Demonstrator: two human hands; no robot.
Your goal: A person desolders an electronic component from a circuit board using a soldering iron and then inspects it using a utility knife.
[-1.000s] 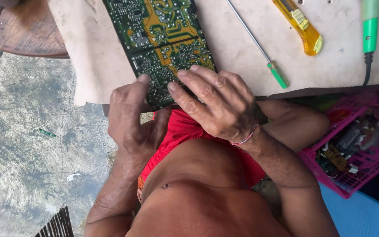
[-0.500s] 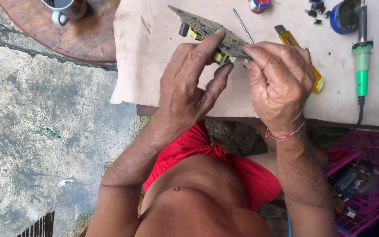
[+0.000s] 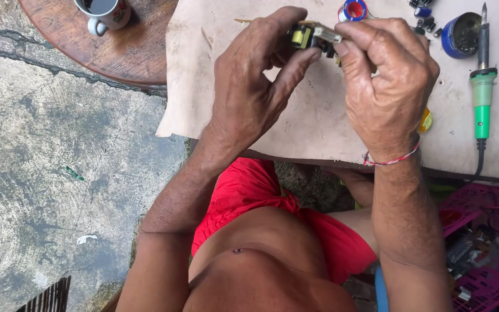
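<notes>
Worktop (image 3: 319, 133): carries your gear. Left hand (image 3: 249, 86) and right hand (image 3: 388, 81): fingers of both closed on the circuit board (image 3: 313, 34), held edge-on above it. Soldering iron (image 3: 483, 86), 3 o'clock. Mug (image 3: 102, 11), 10 o'clock. Risk: a slipping pinch could drop the board, bending components.

**One head-worn view, looking steeply down**

Mounted on the head, aimed almost straight down along the wearer's own chest and forearms. Close in: left hand (image 3: 249, 86) and right hand (image 3: 388, 86) fill the upper middle, raised between lens and worktable (image 3: 319, 127). Table edge across the upper part of the frame, far side cut off at the top. Concrete floor (image 3: 47, 173) down the left, round wooden table (image 3: 122, 52) at top left, pink crate (image 3: 486, 242) at lower right. No second view to share ground with.
</notes>
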